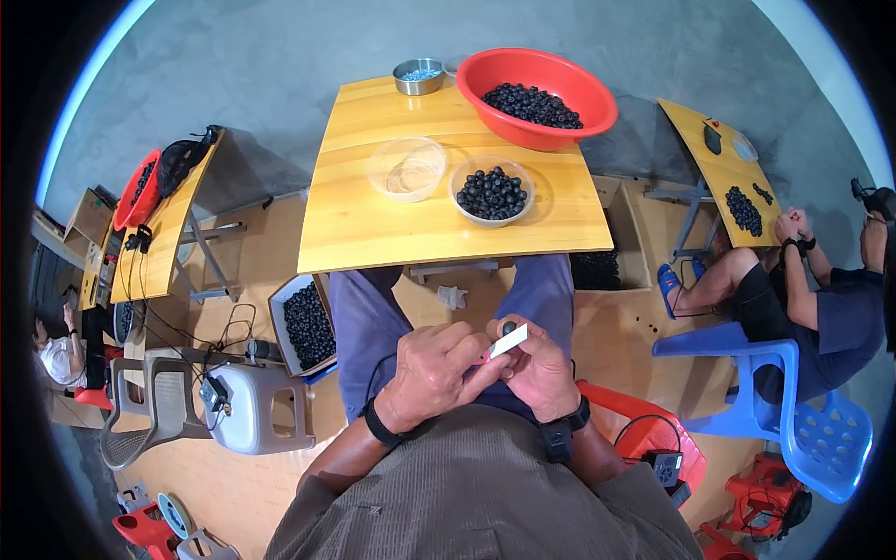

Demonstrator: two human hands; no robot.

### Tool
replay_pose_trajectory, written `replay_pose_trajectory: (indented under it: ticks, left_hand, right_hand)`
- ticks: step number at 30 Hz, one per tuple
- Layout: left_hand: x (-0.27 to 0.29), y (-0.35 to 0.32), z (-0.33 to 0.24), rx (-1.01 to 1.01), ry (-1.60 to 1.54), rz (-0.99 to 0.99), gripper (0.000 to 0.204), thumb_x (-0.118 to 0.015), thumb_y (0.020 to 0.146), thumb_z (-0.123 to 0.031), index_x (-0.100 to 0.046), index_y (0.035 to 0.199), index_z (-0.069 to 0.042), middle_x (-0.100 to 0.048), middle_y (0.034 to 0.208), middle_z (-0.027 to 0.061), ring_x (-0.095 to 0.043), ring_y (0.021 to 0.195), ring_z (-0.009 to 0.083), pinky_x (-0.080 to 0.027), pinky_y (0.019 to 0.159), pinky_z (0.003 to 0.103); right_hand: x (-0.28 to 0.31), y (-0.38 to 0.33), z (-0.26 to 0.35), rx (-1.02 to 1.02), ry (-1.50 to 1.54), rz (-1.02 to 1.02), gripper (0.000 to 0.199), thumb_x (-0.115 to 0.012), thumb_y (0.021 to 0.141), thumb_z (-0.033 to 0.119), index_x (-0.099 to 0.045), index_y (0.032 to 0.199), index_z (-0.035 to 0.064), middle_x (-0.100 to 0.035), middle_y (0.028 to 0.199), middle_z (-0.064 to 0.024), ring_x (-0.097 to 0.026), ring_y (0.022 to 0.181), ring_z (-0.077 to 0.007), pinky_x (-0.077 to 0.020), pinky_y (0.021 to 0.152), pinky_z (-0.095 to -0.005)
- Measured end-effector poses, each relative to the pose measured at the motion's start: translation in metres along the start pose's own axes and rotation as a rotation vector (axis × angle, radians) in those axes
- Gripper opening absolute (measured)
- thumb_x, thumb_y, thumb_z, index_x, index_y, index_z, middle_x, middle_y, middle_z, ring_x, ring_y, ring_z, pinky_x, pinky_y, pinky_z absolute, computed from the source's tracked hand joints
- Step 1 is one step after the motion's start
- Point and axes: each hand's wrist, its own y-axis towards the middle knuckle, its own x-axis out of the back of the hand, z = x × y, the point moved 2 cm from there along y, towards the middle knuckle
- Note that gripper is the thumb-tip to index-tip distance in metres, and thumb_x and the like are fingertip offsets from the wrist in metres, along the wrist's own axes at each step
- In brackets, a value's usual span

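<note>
Over my lap, both my hands meet in front of my chest. My left hand is closed on a flat white strip with a pinkish-red part showing by the fingers. A small round black piece is pinched in my right hand, right beside the strip's end. On the wooden table ahead, a clear round bowl holds many similar black pieces. To its left stands another clear round container with nothing dark in it.
A large red basin of black pieces and a metal tin with blue bits stand at the table's far side. Boxes of black pieces flank my legs. A person sits at a table on the right, near a blue chair.
</note>
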Motion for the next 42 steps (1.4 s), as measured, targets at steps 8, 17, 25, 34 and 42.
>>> replay_pose_trajectory:
  ticks: [8,17,25,34,42]
  left_hand:
    - [0.006,0.002,-0.001,0.0,-0.048,-0.028,0.021,-0.079,0.078,-0.021,-0.063,0.081,-0.007,-0.056,0.065,0.0061,-0.059,0.053,0.0238,-0.045,0.047,0.035]
    - [0.006,-0.005,0.0,0.065,-0.09,-0.055,0.017,-0.074,0.082,-0.024,-0.065,0.085,-0.01,-0.056,0.07,0.0062,-0.06,0.057,0.0259,-0.047,0.05,0.038]
    - [0.009,-0.012,0.004,0.047,-0.189,-0.109,0.021,-0.069,0.088,-0.024,-0.06,0.082,-0.006,-0.052,0.066,0.0105,-0.059,0.059,0.0302,-0.045,0.051,0.042]
    - [0.006,-0.02,0.01,0.201,-0.234,-0.079,0.026,-0.064,0.091,-0.028,-0.059,0.084,-0.003,-0.055,0.07,0.0129,-0.059,0.063,0.0347,-0.047,0.055,0.043]
    - [0.022,-0.011,0.008,0.102,-0.24,-0.15,0.022,-0.075,0.085,-0.027,-0.069,0.094,-0.007,-0.065,0.076,0.0106,-0.067,0.067,0.0289,-0.053,0.056,0.038]
  right_hand:
    - [0.009,-0.001,-0.003,0.016,-0.076,0.019,0.031,-0.068,0.088,0.028,-0.063,0.11,0.0058,-0.066,0.098,-0.0037,-0.061,0.083,-0.0128,-0.043,0.063,-0.0262]
    - [0.013,0.0,-0.007,0.062,-0.015,0.048,0.031,-0.068,0.087,0.022,-0.061,0.111,0.003,-0.064,0.1,-0.0082,-0.064,0.086,-0.0195,-0.0476,0.065,-0.0281]
    - [0.006,0.005,-0.007,0.067,-0.05,0.101,0.032,-0.07,0.086,0.023,-0.058,0.105,0.0006,-0.058,0.097,-0.0079,-0.059,0.085,-0.0184,-0.047,0.066,-0.029]
    - [0.011,-0.002,-0.001,0.088,-0.103,0.033,0.018,-0.059,0.098,0.022,-0.056,0.104,0.0058,-0.054,0.086,-0.0021,-0.051,0.073,-0.0116,-0.045,0.061,-0.0262]
    - [0.003,-0.004,-0.009,0.032,-0.007,-0.243,0.026,-0.055,0.098,0.018,-0.059,0.118,0.0026,-0.064,0.102,-0.0086,-0.061,0.091,-0.0205,-0.0508,0.076,-0.0354]
